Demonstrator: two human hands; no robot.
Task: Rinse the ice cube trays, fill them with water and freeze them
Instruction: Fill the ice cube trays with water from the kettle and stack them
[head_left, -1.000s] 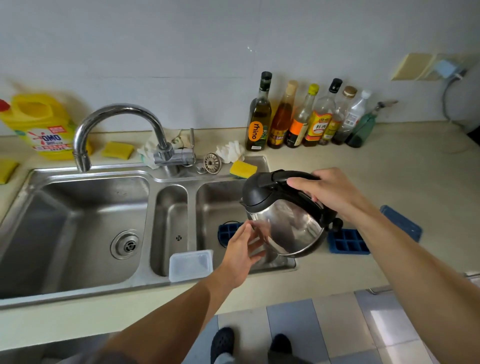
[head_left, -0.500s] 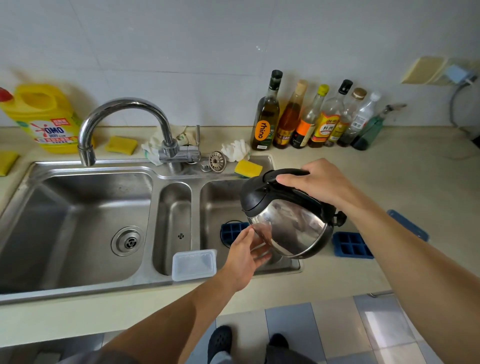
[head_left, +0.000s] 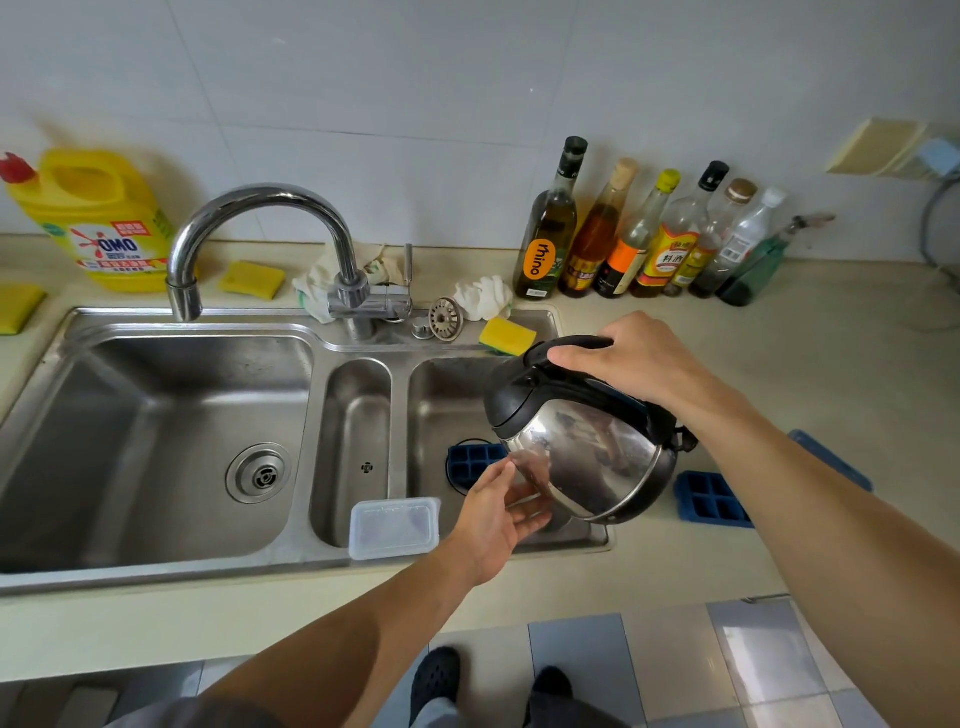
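The right hand (head_left: 634, 364) grips the black handle of a rounded stainless steel kettle with a black lid (head_left: 587, 452), holding it tilted over the right basin of the steel triple-basin sink (head_left: 311, 564). The left hand (head_left: 493, 525) is spread, its nearly straight fingers against the kettle's lower side. One dark blue ice cube tray (head_left: 472, 462) lies in the bottom of that right basin, partly hidden behind the kettle. A second dark blue ice cube tray (head_left: 709, 499) sits on the beige counter (head_left: 779, 353) just right of the sink. A clear plastic rectangular container (head_left: 394, 527) rests on the sink's front rim.
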